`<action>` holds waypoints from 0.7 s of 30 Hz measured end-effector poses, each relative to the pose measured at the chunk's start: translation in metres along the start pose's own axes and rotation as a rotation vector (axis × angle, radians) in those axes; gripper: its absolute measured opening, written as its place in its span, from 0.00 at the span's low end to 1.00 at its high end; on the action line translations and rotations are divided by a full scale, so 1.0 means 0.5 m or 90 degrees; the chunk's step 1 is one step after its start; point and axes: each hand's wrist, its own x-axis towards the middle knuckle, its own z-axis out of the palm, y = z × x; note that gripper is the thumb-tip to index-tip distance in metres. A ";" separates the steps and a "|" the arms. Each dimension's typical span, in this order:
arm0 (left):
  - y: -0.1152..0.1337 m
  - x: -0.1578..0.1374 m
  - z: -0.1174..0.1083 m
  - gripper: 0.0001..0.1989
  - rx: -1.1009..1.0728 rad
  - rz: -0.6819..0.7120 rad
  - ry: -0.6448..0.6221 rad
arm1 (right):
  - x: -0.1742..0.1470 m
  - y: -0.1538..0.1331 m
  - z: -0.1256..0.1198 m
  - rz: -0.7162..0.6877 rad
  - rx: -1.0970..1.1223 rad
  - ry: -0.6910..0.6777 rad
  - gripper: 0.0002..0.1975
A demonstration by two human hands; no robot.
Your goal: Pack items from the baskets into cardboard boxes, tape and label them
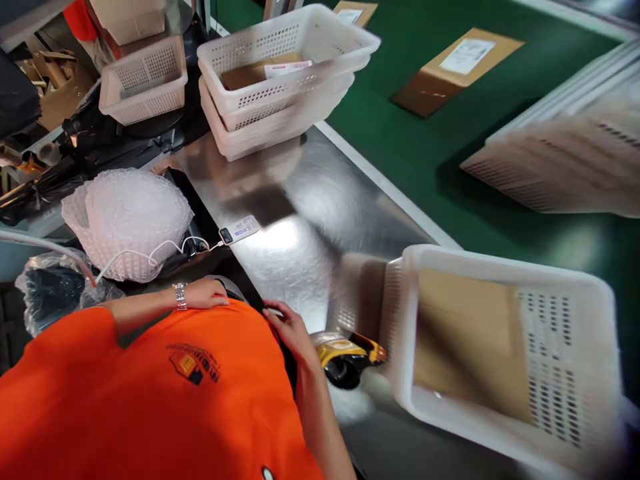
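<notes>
My left hand (203, 293), with a metal band (180, 296) at the wrist, is at the upper edge of the orange shirt (150, 393). Its fingers are curled in and partly hidden, so what they hold, if anything, does not show. My right hand (290, 327) is by the shirt's right side at the table's dark edge, its thumb and finger apart and nothing seen between them. A yellow and black tape dispenser (343, 357) lies just right of it, against a white basket (570, 400) that holds a cardboard parcel (465, 340).
Stacked white baskets (280, 93) stand at the back of the metal table (295, 267). A white device on a cable (240, 230) lies near the front edge. Bubble wrap (130, 213) is at the left. Beyond, a green belt (365, 120) carries a parcel (457, 70) and a blurred basket (560, 160).
</notes>
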 end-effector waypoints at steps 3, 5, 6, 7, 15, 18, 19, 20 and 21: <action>-0.008 -0.085 -0.001 0.20 -0.014 -0.018 0.050 | 0.081 -0.075 0.053 -0.133 -0.145 -0.142 0.18; -0.013 -0.116 0.008 0.25 -0.022 -0.095 0.109 | 0.125 -0.113 0.097 -0.179 -0.226 -0.237 0.16; -0.020 -0.122 0.012 0.27 -0.026 -0.153 0.123 | 0.142 -0.125 0.117 -0.184 -0.262 -0.281 0.16; -0.029 -0.125 0.016 0.27 -0.028 -0.214 0.121 | 0.156 -0.134 0.134 -0.184 -0.297 -0.319 0.16; -0.114 -0.107 0.048 0.11 -0.029 -0.330 0.083 | 0.185 -0.152 0.166 -0.214 -0.472 -0.464 0.18; -0.126 -0.100 0.056 0.12 0.024 -0.242 0.158 | 0.178 -0.170 0.173 -0.276 -0.554 -0.470 0.17; -0.130 -0.096 0.057 0.15 0.034 -0.211 0.177 | 0.176 -0.175 0.177 -0.292 -0.579 -0.468 0.16; -0.133 -0.090 0.056 0.18 0.037 -0.184 0.186 | 0.174 -0.178 0.180 -0.307 -0.599 -0.464 0.16; -0.137 -0.083 0.053 0.20 0.032 -0.159 0.176 | 0.172 -0.180 0.184 -0.320 -0.612 -0.460 0.16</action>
